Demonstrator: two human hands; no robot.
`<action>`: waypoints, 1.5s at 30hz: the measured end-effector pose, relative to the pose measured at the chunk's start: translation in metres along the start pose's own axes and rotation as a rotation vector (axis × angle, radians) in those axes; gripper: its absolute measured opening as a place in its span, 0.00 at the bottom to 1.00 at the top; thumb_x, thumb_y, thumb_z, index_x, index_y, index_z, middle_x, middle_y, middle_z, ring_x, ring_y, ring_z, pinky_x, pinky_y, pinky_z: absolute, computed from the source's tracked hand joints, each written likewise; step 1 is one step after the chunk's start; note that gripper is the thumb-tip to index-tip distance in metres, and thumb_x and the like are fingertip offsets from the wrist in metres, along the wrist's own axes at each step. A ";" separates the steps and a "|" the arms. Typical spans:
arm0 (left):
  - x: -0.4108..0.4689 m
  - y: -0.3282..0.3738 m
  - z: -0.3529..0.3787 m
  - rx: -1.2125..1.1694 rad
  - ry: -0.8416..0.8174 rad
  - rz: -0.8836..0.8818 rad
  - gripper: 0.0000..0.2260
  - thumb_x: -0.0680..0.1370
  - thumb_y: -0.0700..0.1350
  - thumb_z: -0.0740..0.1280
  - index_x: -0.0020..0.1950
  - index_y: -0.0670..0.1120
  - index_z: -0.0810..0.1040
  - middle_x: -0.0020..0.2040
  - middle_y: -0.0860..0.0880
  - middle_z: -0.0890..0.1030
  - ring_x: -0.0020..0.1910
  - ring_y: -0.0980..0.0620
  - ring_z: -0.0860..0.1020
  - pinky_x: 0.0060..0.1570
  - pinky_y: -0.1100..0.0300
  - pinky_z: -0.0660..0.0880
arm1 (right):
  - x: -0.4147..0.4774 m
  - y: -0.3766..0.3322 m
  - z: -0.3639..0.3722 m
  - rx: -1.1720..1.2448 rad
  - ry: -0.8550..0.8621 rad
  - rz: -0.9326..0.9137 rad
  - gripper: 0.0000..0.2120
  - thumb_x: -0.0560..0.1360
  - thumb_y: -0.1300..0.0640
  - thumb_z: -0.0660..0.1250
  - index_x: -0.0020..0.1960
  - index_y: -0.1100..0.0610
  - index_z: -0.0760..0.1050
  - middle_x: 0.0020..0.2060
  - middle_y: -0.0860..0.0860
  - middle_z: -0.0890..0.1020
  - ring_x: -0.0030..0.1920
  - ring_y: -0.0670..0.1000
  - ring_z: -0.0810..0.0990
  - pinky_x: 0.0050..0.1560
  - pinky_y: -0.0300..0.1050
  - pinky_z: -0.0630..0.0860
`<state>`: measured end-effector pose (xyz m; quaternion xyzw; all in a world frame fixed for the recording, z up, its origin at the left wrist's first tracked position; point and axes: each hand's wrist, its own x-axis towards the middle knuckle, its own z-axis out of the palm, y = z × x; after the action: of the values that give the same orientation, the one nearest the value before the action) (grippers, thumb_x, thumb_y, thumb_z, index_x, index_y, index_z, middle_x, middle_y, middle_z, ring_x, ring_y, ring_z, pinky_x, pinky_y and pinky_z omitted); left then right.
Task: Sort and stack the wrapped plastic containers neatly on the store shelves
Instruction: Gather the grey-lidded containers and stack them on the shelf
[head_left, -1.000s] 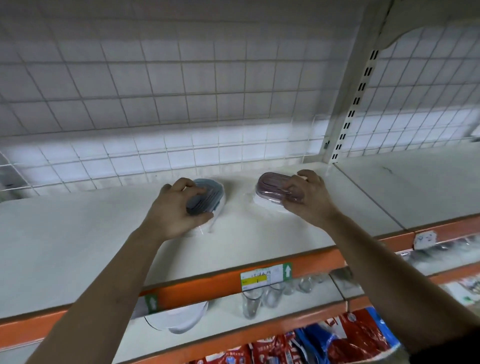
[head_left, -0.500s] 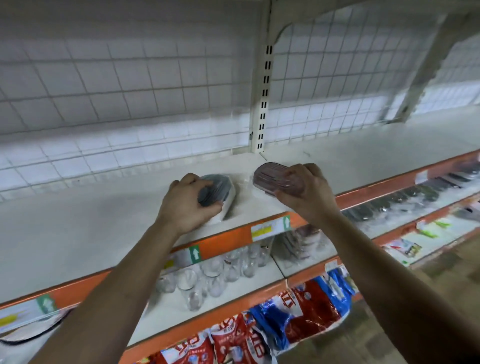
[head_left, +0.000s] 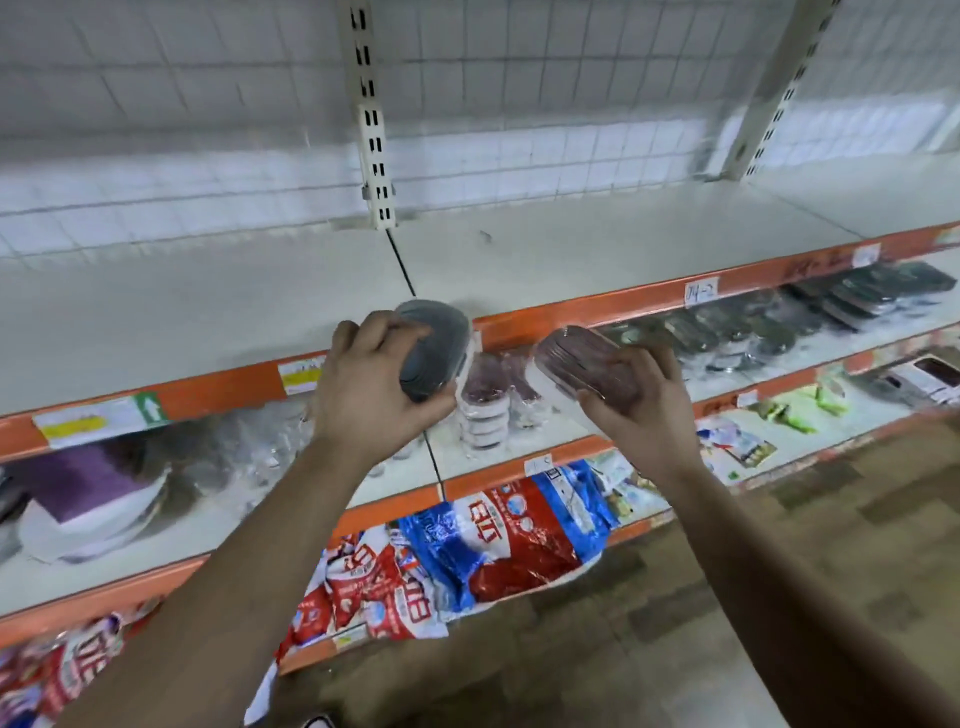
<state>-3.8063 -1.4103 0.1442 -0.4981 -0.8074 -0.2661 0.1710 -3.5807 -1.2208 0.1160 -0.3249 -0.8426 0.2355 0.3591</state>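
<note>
Grey-lidded container (head_left: 434, 353); maroon-lidded container (head_left: 584, 371); white shelf (head_left: 208, 306), orange edge (head_left: 597, 301); red-blue packets (head_left: 498, 540); white grid backing (head_left: 208, 104).

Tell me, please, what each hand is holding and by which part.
The left hand grips the grey-lidded container around its near end; the right hand grips the purple-lidded container around its near end too.

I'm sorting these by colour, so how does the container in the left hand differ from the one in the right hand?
The left hand grips the grey container, the right hand the red container, whose lid is dark red. The grey container is held higher, in front of the top shelf edge; the red container lower, before the middle shelf. Both are oval with pale bases.
</note>
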 end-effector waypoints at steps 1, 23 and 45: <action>-0.008 0.008 0.004 0.000 -0.003 0.006 0.28 0.67 0.62 0.66 0.60 0.46 0.81 0.58 0.46 0.77 0.52 0.39 0.76 0.53 0.49 0.73 | -0.006 0.011 -0.001 0.002 -0.007 0.007 0.24 0.66 0.43 0.71 0.57 0.57 0.78 0.58 0.50 0.72 0.52 0.50 0.77 0.48 0.46 0.76; -0.091 0.032 0.190 -0.083 -0.139 -0.076 0.27 0.70 0.61 0.69 0.60 0.44 0.81 0.59 0.44 0.78 0.52 0.40 0.74 0.53 0.49 0.74 | 0.055 0.153 0.176 -0.177 0.041 0.137 0.27 0.72 0.41 0.65 0.63 0.58 0.76 0.63 0.60 0.74 0.61 0.64 0.70 0.62 0.53 0.66; -0.079 0.033 0.242 -0.224 -0.265 -0.065 0.27 0.69 0.62 0.69 0.61 0.46 0.81 0.60 0.47 0.78 0.55 0.44 0.73 0.54 0.52 0.72 | 0.090 0.182 0.207 -0.175 0.012 -0.036 0.19 0.79 0.47 0.55 0.52 0.58 0.80 0.53 0.57 0.80 0.52 0.61 0.76 0.57 0.51 0.67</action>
<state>-3.7439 -1.3097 -0.0834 -0.5183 -0.8038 -0.2919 -0.0021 -3.7165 -1.0668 -0.0892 -0.3413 -0.8634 0.1526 0.3388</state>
